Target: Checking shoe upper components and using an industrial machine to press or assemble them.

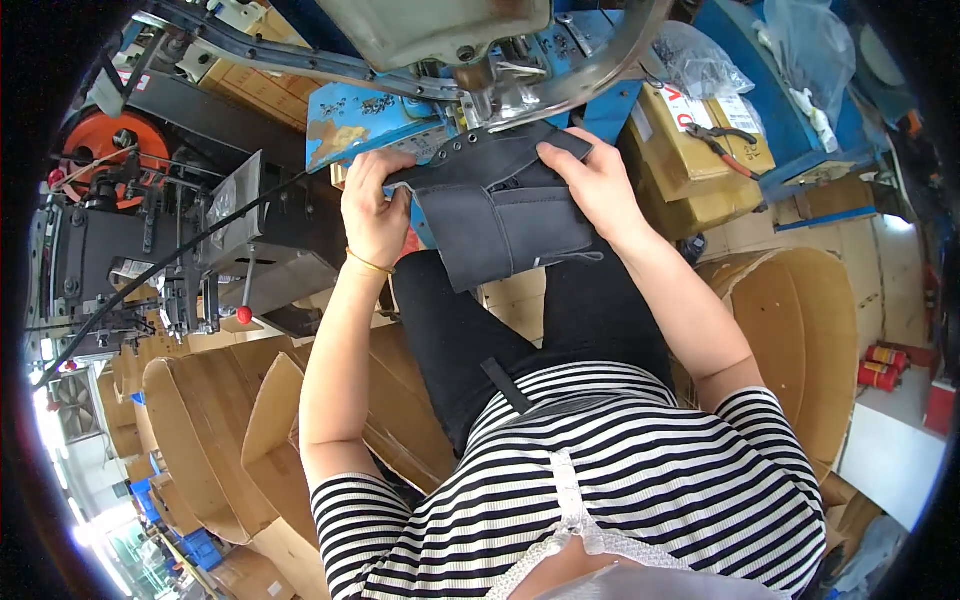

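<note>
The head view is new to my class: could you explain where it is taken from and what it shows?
There is no robot here. A camera worn on a person's head looks down, and its fisheye lens bends straight edges. The person's bare left hand and right hand hold a stitched black piece, with metal eyelets near its far edge. Just beyond is a metal machine head; small dark bits lie on a blue plate. To the right, pliers rest on a cardboard box.
</note>
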